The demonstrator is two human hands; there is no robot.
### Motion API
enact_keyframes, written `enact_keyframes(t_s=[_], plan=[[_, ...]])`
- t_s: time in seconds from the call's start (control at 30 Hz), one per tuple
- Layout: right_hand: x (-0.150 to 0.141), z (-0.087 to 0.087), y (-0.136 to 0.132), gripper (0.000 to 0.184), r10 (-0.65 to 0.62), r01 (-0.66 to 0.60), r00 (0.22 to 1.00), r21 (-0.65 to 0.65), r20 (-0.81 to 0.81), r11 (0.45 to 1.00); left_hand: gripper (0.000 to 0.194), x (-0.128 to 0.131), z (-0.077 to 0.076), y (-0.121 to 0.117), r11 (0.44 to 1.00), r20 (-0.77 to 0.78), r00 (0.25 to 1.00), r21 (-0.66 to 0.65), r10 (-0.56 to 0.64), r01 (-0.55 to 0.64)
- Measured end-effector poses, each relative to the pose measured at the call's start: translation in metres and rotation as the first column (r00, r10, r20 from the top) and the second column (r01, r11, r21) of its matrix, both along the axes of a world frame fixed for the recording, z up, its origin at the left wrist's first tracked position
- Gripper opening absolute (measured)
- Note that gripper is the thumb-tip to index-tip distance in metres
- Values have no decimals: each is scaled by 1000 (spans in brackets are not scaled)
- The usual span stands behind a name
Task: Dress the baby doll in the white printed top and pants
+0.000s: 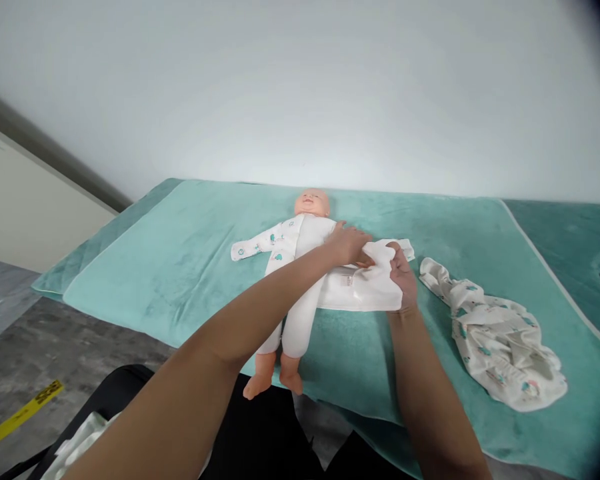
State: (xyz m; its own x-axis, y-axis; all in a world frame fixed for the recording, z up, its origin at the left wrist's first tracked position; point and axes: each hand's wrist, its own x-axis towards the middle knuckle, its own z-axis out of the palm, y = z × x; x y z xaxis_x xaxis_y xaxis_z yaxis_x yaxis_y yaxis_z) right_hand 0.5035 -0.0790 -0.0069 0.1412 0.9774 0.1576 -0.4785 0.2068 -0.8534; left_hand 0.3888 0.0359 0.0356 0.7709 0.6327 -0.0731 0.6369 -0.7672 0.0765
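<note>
Baby doll point(310, 235) lies face-up on green mat point(195, 253); right hand point(404, 277) pinches baby shirt point(365, 295) by its edge; left hand point(349, 245) lies at doll's side, closure indeterminable; excessive pull could drag the doll askew.

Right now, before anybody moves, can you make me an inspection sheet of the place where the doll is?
Surface: green mat, softly creased.
Job's things: doll lying on its back; printed top with one sleeve on, its other side spread open.
Clutter: crumpled garment lying apart, toward the right.
Hands: left hand by the doll's side, grip unclear; right hand has the top's spread side in its grip.
Cables: nothing seen.
Surroundings: pale wall behind; yellow strip on the grey floor.
</note>
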Motion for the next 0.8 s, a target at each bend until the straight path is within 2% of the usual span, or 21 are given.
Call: enact_keyframes(t_s=[0.1, 0.2, 0.3, 0.37, 0.53, 0.6, 0.67, 0.7, 0.8], plan=[[-4, 0, -4, 51, 68, -68, 998, 16, -4, 998, 20, -2, 7, -4, 999, 27, 999, 22, 25, -25], [-9, 2, -9, 54, 249, -249, 968, 9, 31, 968, 13, -10, 18, -4, 998, 175, 984, -61, 43, -33], [-21, 6, -13, 54, 456, -458, 887, 6, 78, 889, 19, -25, 28, 3, 993, 360, 930, -108, 74, -37], [-31, 5, -12, 53, 531, -536, 842, 38, 93, 843, 21, -38, 33, 12, 993, 442, 890, -96, 109, -74], [-48, -2, -7, 52, 681, -685, 728, 121, 81, 718, 12, -77, 36, 36, 953, 489, 820, -97, 296, -287], [-47, -4, -6, 51, 711, -716, 698, 130, 85, 686, 11, -90, 36, 40, 936, 495, 801, -83, 337, -342], [-44, -4, -7, 49, 714, -719, 695, 116, 87, 686, 11, -101, 36, 42, 939, 501, 806, -44, 316, -341], [-42, -4, -6, 46, 694, -699, 715, 104, 83, 707, 12, -106, 36, 42, 943, 495, 816, -22, 298, -331], [-38, -8, -3, 35, 537, -540, 842, 58, 53, 840, 12, -120, 36, 39, 939, 428, 853, 24, 299, -342]])
